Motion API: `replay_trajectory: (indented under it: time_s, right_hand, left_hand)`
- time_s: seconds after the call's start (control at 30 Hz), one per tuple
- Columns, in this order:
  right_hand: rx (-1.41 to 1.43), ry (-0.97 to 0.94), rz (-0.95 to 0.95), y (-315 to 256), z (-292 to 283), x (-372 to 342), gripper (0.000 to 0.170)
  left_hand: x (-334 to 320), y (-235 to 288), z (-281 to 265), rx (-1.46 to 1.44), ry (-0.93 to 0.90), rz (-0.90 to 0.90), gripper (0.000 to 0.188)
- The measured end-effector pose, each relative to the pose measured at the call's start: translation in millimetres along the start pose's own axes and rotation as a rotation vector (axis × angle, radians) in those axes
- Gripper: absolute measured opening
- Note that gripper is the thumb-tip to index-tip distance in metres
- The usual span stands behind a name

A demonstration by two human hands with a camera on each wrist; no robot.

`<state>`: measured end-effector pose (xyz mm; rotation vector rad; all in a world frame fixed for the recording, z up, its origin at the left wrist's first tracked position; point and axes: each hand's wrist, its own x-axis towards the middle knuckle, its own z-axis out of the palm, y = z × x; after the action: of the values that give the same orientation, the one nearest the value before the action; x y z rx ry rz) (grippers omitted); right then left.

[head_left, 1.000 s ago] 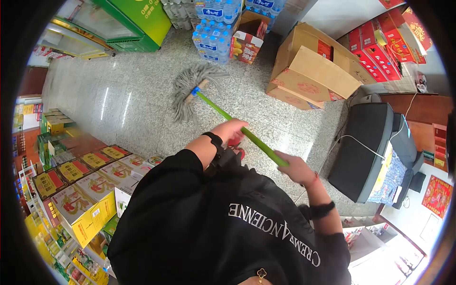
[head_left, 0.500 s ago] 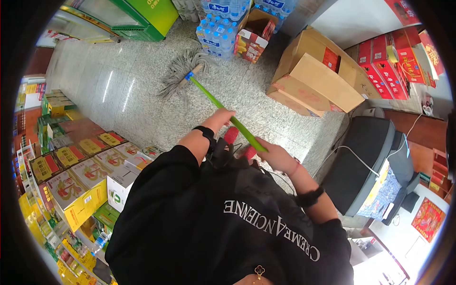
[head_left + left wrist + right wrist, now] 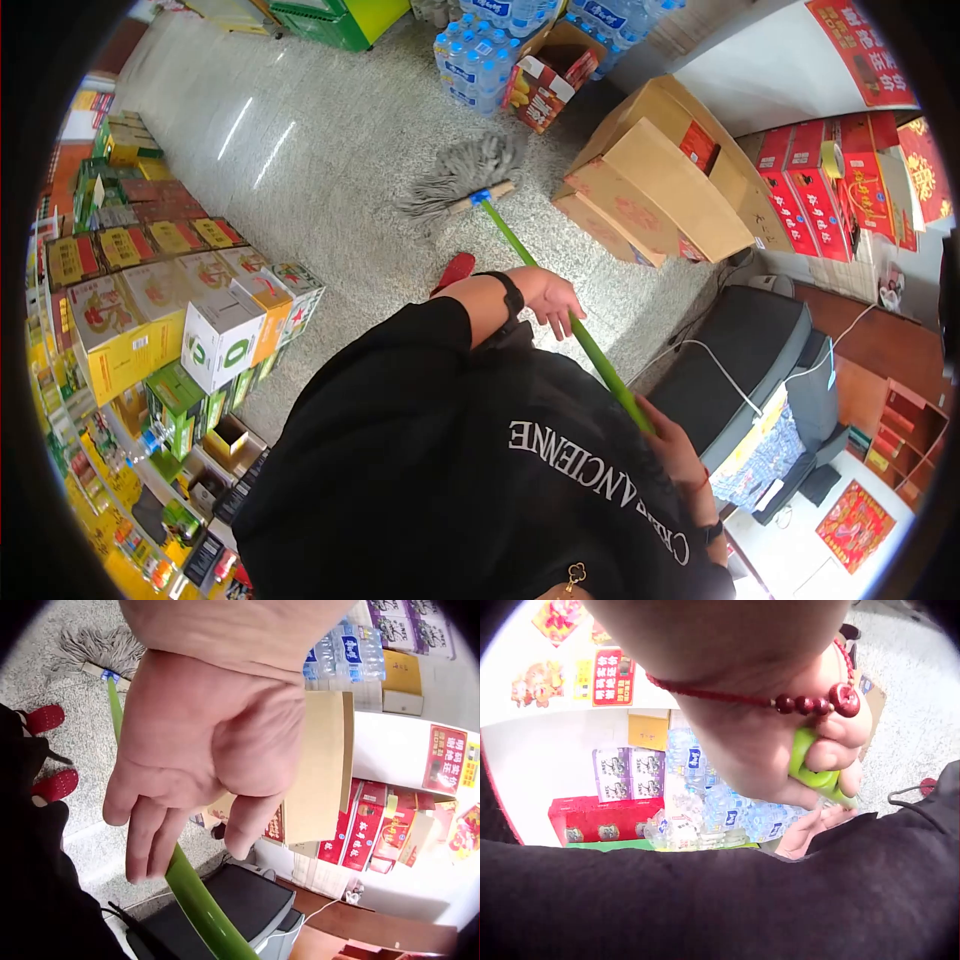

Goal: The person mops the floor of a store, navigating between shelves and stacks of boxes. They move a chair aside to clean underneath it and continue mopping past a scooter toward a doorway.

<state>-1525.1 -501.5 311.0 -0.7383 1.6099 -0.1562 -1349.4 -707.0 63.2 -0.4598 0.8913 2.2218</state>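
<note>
A mop with a grey string head [image 3: 465, 170] lies spread on the speckled floor, and its green handle [image 3: 598, 362] slants back toward my body. My right hand [image 3: 675, 447] grips the handle near its top end. In the right wrist view the fingers of that hand [image 3: 829, 746] are curled round the green end. Farther down the handle is my left hand [image 3: 548, 298], its fingers loosely extended. The left wrist view shows the palm of this hand [image 3: 206, 731] facing the camera, with the handle running behind the fingers.
Stacked drink cartons [image 3: 150, 300] line the left side. Packs of bottled water [image 3: 475, 65] and a small open box [image 3: 548, 80] stand ahead. To the right are a large cardboard box [image 3: 660, 170], red gift boxes [image 3: 800, 190] and a dark chair-like piece [image 3: 745, 360] with a white cable.
The mop head swung left and forward, then came back right and nearer. My left hand loosened from its grip on the handle. Both hands moved right, my right hand also closer to my body.
</note>
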Motion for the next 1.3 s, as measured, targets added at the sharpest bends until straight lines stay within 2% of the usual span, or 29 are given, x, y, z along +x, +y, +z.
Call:
replay_trajectory:
  time_s: [0.03, 0.13, 0.17, 0.2, 0.23, 0.27, 0.33, 0.37, 0.4, 0.47, 0.5, 0.53, 0.6, 0.67, 0.7, 0.77, 0.8, 0.83, 0.87, 0.9, 0.97, 1.07, 1.13, 1.17, 1.3]
  right_hand:
    - [-0.01, 0.065, -0.138, 33, 0, 1, 0.055]
    - [0.1, -0.023, -0.094, 34, -8, -3, 0.058]
    - [0.088, -0.031, -0.098, 29, -12, 0, 0.058]
    - [-0.055, -0.033, -0.136, 23, -17, 3, 0.059]
    - [-0.199, -0.035, -0.174, 15, -19, 6, 0.06]
    - [-0.209, -0.044, -0.178, -3, -20, 8, 0.06]
    - [-0.325, -0.107, -0.001, -47, -17, 16, 0.061]
    - [-0.336, -0.116, 0.001, -61, -12, 25, 0.061]
    - [-0.31, -0.113, 0.02, -75, -5, 35, 0.062]
    - [-0.288, -0.108, 0.033, -106, 12, 57, 0.063]
    - [-0.284, -0.136, 0.036, -121, 24, 71, 0.063]
    - [-0.278, -0.165, 0.038, -137, 37, 87, 0.063]
    - [-0.234, -0.192, 0.038, -158, 66, 127, 0.062]
    - [-0.383, -0.199, -0.274, -163, 94, 179, 0.062]
    - [-0.382, -0.235, -0.289, -187, 113, 194, 0.064]
    - [-0.415, -0.314, -0.271, -242, 156, 222, 0.066]
    - [-0.449, -0.351, -0.237, -269, 174, 232, 0.066]
    - [-0.455, -0.363, -0.246, -283, 190, 249, 0.066]
    - [-0.548, -0.338, -0.357, -291, 205, 269, 0.064]
    - [-0.637, -0.311, -0.466, -298, 217, 282, 0.062]
    - [-0.656, -0.344, -0.443, -321, 234, 291, 0.062]
    - [-0.713, -0.387, -0.454, -332, 252, 296, 0.063]
    - [-0.6, -0.436, -0.312, -335, 254, 278, 0.065]
    - [-0.591, -0.463, -0.304, -339, 254, 264, 0.065]
    - [-0.807, -0.469, -0.397, -303, 230, 243, 0.066]
  left_hand:
    - [4, 4, 3, 0.025, -0.025, -0.015, 0.055]
    - [8, 15, 12, 0.109, -0.051, -0.034, 0.059]
    - [5, 16, 17, 0.12, 0.019, -0.023, 0.06]
    - [0, 17, 23, 0.129, 0.089, -0.011, 0.062]
    - [15, 8, 12, 0.204, 0.088, -0.021, 0.063]
    - [7, 8, 11, 0.195, 0.096, -0.013, 0.063]
    - [-13, 5, 10, 0.313, 0.2, 0.023, 0.061]
    - [-22, 0, 5, 0.286, 0.288, 0.06, 0.058]
    - [-20, -10, -9, 0.279, 0.292, 0.065, 0.058]
    - [-6, -38, -52, 0.286, 0.463, 0.169, 0.054]
    - [-18, -51, -66, 0.197, 0.56, 0.248, 0.048]
    - [-43, -61, -77, 0.196, 0.567, 0.248, 0.048]
    - [-97, -86, -99, 0.13, 0.755, 0.355, 0.044]
    - [-132, -119, -135, 0.04, 0.912, 0.312, 0.045]
    - [-146, -140, -157, 0.035, 0.931, 0.315, 0.045]
    - [-175, -183, -192, 0.167, 1.119, 0.418, 0.053]
    - [-196, -196, -200, 0.156, 1.136, 0.415, 0.053]
    - [-216, -208, -207, 0.073, 1.256, 0.406, 0.057]
    - [-232, -216, -211, -0.011, 1.371, 0.396, 0.062]
    - [-251, -217, -209, -0.016, 1.377, 0.392, 0.062]
    - [-288, -212, -197, -0.431, 1.416, 0.341, 0.069]
    - [-306, -234, -191, -0.323, 1.444, 0.366, 0.079]
    - [-303, -242, -176, -0.289, 1.45, 0.329, 0.08]
    - [-299, -242, -169, -0.246, 1.456, 0.302, 0.082]
    - [-277, -239, -127, -0.139, 1.388, 0.262, 0.078]
